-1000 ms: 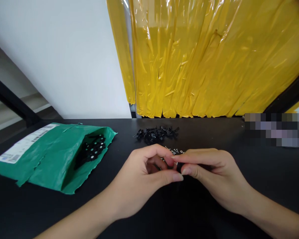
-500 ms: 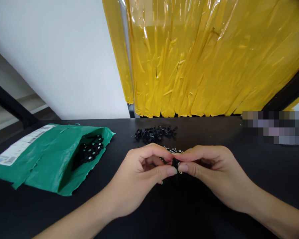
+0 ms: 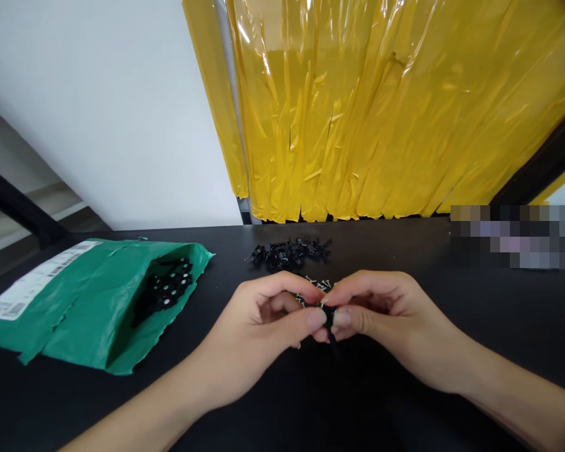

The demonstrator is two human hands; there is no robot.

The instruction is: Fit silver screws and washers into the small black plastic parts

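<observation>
Between the fingertips of both hands is a small black part (image 3: 330,316), mostly covered, with a narrow dark end pointing down toward me. My left hand (image 3: 277,314) pinches it from the left with thumb and forefinger. From the right, my right hand (image 3: 376,307) grips it the same way. Just behind the fingers lie small silver screws (image 3: 324,284), partly hidden by the hands. Farther back is a heap of small black plastic pieces (image 3: 289,253).
A green mailing bag (image 3: 85,301) lies open at left, with black pieces bearing silver discs (image 3: 174,282) inside. Behind the black table (image 3: 216,402) hang yellow plastic strips (image 3: 358,125) and a white panel (image 3: 122,113). A pixelated patch covers something at right.
The black part has turned between my fingers, and its narrow end now shows below them. Both hands remain close together, and the whole view has shifted slightly.
</observation>
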